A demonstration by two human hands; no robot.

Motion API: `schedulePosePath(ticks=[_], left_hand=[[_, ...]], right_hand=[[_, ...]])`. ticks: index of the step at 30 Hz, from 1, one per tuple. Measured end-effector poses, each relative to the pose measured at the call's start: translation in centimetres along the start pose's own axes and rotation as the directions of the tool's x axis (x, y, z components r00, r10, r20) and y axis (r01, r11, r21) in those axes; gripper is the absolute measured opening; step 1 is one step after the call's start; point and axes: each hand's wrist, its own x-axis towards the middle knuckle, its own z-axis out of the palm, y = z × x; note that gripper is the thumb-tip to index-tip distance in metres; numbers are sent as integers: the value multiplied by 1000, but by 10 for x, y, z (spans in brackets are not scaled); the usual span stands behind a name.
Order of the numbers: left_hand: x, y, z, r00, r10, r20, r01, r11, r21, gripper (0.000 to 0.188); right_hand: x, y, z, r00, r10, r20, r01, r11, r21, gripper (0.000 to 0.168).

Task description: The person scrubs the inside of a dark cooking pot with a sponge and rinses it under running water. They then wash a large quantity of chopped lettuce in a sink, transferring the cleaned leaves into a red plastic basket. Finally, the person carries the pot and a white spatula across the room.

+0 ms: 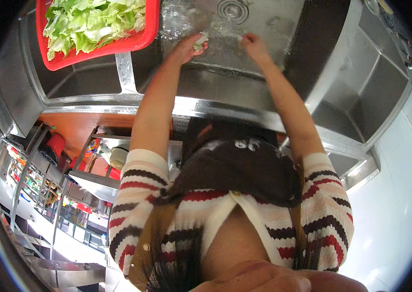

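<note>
Both hands are over the middle basin of a stainless steel sink [220, 85]. My left hand [190, 47] is closed around a few small pieces of lettuce [200, 41]. To its right, my right hand [255, 45] is bent with the fingers drawn together near the water; whether it holds a scrap is too blurred to tell. Water with small bits in it lies in the basin, around the round drain [232, 11]. Left of my left hand, a red plastic basket [151, 29] full of torn lettuce leaves [92, 25] rests over the left basin.
A metal divider [126, 73] separates the left and middle basins. Another steel basin [352, 80] is at the right. The sink's front rim [206, 106] runs before my apron. Metal shelving with goods and a steel table [96, 182] stand at the lower left.
</note>
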Motion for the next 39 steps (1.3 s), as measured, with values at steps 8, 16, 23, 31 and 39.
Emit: schedulePosePath(ticks=[8, 16, 23, 31, 39], left_hand=[[-8, 1, -34, 954, 295, -45, 109, -201, 974, 48], [4, -50, 34, 908, -337, 247, 1, 591, 807, 38], [-91, 25, 98, 928, 346, 137, -368, 798, 478, 19], [-290, 196, 111, -475, 862, -175, -544, -132, 828, 20], [-265, 200, 69, -265, 934, 238, 193, -190, 963, 38]], right_hand=[[-26, 74, -50, 935, 352, -48, -230, 497, -837, 38], [-18, 94, 25, 788, 331, 519, -186, 932, -311, 30], [-38, -58, 5, 933, -356, -46, 351, 932, -91, 21], [-96, -332, -11, 205, -862, -463, 978, 194, 72, 42], [-60, -266, -54, 369, -881, -297, 835, 454, -310, 29]])
